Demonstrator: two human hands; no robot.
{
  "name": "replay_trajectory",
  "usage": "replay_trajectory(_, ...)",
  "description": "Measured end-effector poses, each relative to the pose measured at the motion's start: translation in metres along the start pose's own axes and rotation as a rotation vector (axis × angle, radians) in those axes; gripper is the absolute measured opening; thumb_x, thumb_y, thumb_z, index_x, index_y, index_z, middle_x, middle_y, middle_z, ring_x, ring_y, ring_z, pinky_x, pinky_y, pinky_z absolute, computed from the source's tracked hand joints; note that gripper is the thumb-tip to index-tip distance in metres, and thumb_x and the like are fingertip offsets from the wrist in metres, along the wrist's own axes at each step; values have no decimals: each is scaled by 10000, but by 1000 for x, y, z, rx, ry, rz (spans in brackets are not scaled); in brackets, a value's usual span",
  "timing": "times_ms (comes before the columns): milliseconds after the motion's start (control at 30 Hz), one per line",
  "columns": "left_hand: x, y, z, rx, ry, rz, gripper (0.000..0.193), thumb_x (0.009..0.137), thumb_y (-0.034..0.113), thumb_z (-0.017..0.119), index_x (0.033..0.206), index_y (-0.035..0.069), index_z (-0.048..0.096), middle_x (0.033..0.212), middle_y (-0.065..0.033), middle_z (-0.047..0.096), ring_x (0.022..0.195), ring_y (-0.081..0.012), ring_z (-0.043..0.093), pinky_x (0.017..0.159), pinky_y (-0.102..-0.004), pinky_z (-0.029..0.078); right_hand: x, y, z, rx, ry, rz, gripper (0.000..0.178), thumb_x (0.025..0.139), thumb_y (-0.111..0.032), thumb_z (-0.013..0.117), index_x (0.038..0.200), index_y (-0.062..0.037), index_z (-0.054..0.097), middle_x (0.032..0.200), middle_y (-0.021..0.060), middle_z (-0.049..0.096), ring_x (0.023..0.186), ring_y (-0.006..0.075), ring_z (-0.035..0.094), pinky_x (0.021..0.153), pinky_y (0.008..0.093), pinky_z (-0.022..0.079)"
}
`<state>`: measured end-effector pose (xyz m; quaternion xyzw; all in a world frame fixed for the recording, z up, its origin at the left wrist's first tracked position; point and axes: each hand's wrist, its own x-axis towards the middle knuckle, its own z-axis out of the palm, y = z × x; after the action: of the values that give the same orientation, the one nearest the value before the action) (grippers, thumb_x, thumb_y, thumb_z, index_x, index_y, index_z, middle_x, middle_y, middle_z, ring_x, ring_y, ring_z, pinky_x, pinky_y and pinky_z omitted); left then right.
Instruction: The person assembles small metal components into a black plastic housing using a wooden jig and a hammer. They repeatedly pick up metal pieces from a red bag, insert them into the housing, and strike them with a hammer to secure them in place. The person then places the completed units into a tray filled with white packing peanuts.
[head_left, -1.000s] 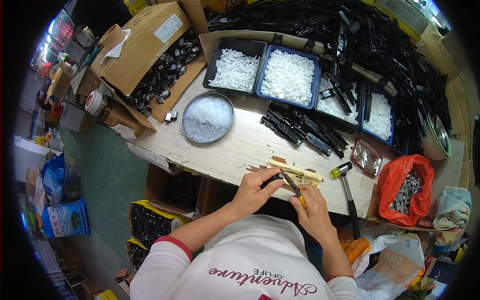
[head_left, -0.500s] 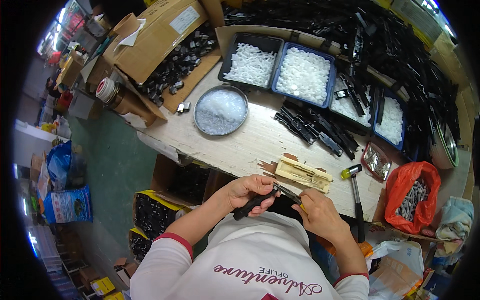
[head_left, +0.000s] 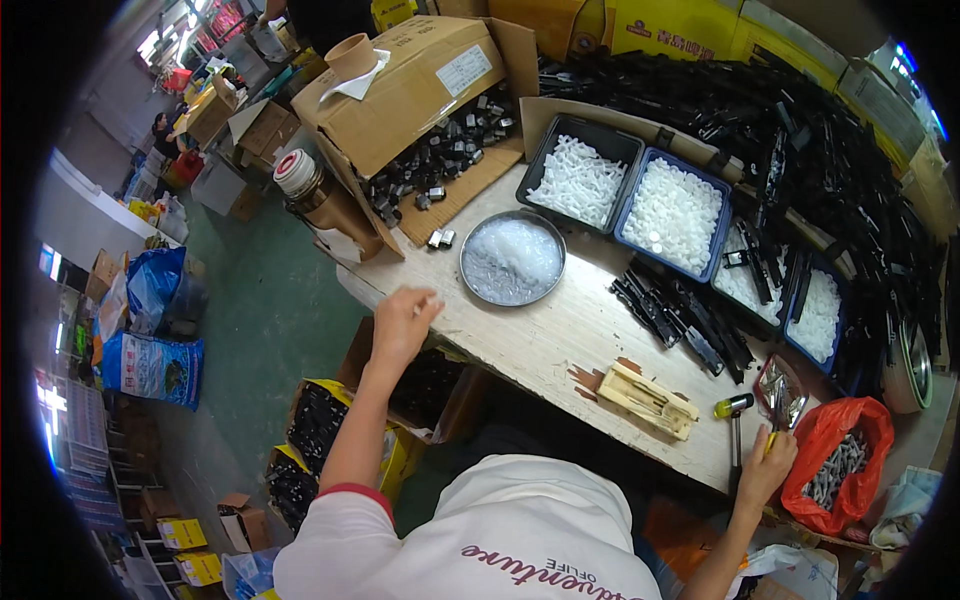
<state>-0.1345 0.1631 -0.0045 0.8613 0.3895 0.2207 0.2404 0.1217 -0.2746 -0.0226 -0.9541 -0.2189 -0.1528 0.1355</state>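
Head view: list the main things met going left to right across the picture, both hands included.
Blue and white bag, brown flask, left hand, round metal pan, cream-coloured block, hammer, right hand around a yellow handle, red plastic bag.

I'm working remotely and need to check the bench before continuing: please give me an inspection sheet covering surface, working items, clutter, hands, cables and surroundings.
Surface: pale worktop, brown patches beside the cream fixture.
Working items: yellow-handled tool, partly hidden by fingers; hammer right of the fixture.
Clutter: loose black parts before the blue tray of white pieces; black heap behind.
Left hand: at the worktop's near-left edge, nothing seen held.
Right hand: holds the yellow-handled tool.
Cables: nothing seen.
Surroundings: cardboard carton, red bag of grey parts, green floor.
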Motion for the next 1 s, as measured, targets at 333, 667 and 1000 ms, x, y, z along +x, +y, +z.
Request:
replay_trajectory(333, 95, -48, 50, 212, 221, 179, 261, 642, 60, 671, 889, -9, 622, 786, -185, 536, 742, -352, 531, 682, -394, 423, 31, -1, -1, -34, 205, -63, 123, 765, -143, 598, 840, -47, 574, 959, 116, 523, 911, 292, 475, 751, 419, 346)
replay_trajectory(667, 77, -47, 35, 259, 59, 115, 206, 696, 39, 560, 890, 31, 629, 818, -207, 528, 766, -370, 549, 690, -417, 438, 185, -96, 26, 144, 370, -527, 348, 667, 20, 554, 986, -116, 586, 865, 33, 516, 830, 206, 473, 723, 349, 312)
replay_trajectory(1000, 56, -15, 19, -565, 132, -214, 258, 778, -4, 545, 1035, -8, 568, 761, -12, 518, 566, -62, 516, 440, -185, 399, 246, -149, 35, 139, 366, -96, 346, 770, -181, 569, 1100, -92, 519, 881, 93, 547, 802, 268, 555, 671, 400, 366)
